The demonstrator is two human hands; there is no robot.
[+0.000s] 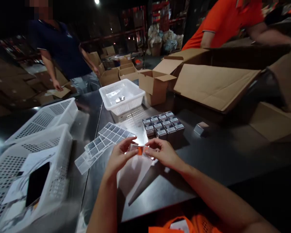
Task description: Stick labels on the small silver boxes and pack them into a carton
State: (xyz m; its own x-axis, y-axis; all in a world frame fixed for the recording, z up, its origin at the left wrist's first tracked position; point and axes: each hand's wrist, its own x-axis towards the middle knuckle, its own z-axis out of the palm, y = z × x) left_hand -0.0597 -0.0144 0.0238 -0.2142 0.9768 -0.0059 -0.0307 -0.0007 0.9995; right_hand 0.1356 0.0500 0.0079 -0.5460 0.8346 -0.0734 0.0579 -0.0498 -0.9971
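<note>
Your hands: two, a left hand (120, 154) and a right hand (165, 152).
Shiny pieces (140, 150) at your fingertips: at least one.
Labelled boxes (161, 132) in your block: eleven tops visible.
Loose silver box (201, 129): you have one.
Label sheets (97, 146): at least two; overlap hides your exact count.
White baskets (124, 107): you have three.
Black phone-like slab (37, 183): one.
Open cartons (215, 85) nearest you: at least two.
Other people (60, 51): two before you.
</note>
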